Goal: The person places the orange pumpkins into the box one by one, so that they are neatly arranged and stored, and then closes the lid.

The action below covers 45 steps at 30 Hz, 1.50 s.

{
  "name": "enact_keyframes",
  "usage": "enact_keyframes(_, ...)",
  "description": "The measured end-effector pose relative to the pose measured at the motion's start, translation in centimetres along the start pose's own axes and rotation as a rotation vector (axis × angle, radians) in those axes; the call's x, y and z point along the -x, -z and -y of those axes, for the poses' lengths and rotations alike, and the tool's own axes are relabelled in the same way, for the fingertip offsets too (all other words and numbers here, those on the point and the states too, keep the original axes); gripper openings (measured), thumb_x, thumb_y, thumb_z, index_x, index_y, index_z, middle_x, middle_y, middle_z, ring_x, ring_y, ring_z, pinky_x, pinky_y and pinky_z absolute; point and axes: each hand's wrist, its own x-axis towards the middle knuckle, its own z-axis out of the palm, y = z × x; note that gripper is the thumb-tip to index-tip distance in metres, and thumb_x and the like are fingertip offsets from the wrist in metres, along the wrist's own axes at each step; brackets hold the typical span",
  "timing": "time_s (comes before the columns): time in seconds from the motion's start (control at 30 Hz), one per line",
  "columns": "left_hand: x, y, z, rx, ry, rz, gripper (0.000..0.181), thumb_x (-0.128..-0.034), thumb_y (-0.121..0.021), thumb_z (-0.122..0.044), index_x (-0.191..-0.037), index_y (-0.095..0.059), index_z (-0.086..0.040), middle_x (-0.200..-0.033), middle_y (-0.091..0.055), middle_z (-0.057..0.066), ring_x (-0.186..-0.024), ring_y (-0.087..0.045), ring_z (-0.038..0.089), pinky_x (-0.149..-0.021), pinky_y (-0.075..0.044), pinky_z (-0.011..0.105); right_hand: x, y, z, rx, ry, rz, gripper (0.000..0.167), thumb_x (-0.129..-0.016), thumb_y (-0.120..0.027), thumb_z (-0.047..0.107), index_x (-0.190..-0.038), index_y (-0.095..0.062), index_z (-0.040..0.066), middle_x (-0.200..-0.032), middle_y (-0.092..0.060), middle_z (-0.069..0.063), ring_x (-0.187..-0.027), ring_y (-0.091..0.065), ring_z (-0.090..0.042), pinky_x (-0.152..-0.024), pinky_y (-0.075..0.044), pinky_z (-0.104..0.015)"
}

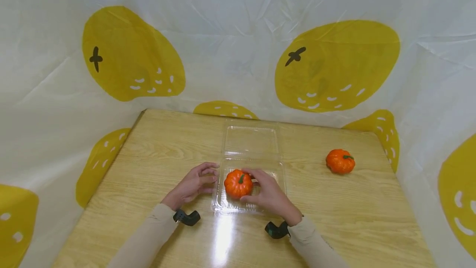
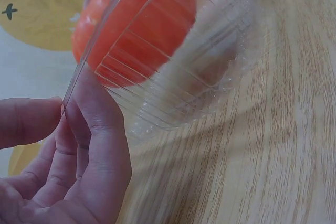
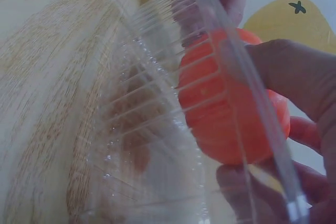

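Note:
A small orange pumpkin [image 1: 237, 184] with a green stem is in the base of a clear plastic clamshell box [image 1: 221, 206], at its left side. My right hand [image 1: 270, 192] holds the pumpkin between thumb and fingers from the right. In the right wrist view the thumb [image 3: 289, 69] lies on the orange pumpkin [image 3: 226, 108] behind the box wall. At the box's left edge, my left hand [image 1: 196, 183] pinches the rim. The left wrist view shows the thumb [image 2: 31, 120] and a finger meeting at that rim [image 2: 79, 77]. Part of the pumpkin is hidden by the right hand.
The box's clear lid [image 1: 251, 139] lies folded open toward the back. A second orange pumpkin [image 1: 340, 161] rests on the wooden table [image 1: 334, 210] to the right. A white curtain [image 1: 230, 61] with yellow fruit prints surrounds the table's back and sides.

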Motion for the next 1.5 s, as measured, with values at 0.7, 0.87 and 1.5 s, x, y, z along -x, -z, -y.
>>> enact_keyframes(0.7,0.1,-0.1,0.0,0.015,-0.009,0.031,0.056,-0.0987,-0.061,-0.003,-0.149,-0.037,0.002,-0.112,-0.063,-0.003,-0.094,-0.063,0.012,-0.078,-0.061,0.032,-0.4,-0.9,-0.5,0.0,-0.052,0.081,0.083,-0.074,-0.094,0.02,-0.146,-0.054,0.01,-0.136,-0.063,-0.01,-0.118,-0.068,-0.029,-0.098,-0.06,-0.042)
enact_keyframes(0.87,0.0,-0.1,0.0,0.021,-0.007,0.035,0.056,-0.0985,-0.062,-0.003,-0.148,-0.037,0.003,-0.111,-0.063,-0.003,-0.094,-0.064,0.012,-0.077,-0.061,0.032,-0.4,-0.9,-0.5,-0.018,-0.064,0.09,0.083,-0.075,-0.093,0.022,-0.147,-0.053,0.009,-0.139,-0.062,-0.012,-0.12,-0.068,-0.03,-0.099,-0.06,-0.043)
enact_keyframes(1.5,-0.2,-0.1,0.1,0.006,0.001,0.029,0.054,-0.0987,-0.063,-0.004,-0.148,-0.041,0.0,-0.115,-0.063,0.001,-0.094,-0.064,0.014,-0.077,-0.061,0.032,0.0,0.2,-1.0,-0.062,-0.034,0.067,0.084,-0.075,-0.093,0.021,-0.147,-0.052,0.005,-0.143,-0.06,-0.017,-0.121,-0.067,-0.035,-0.1,-0.059,-0.046)
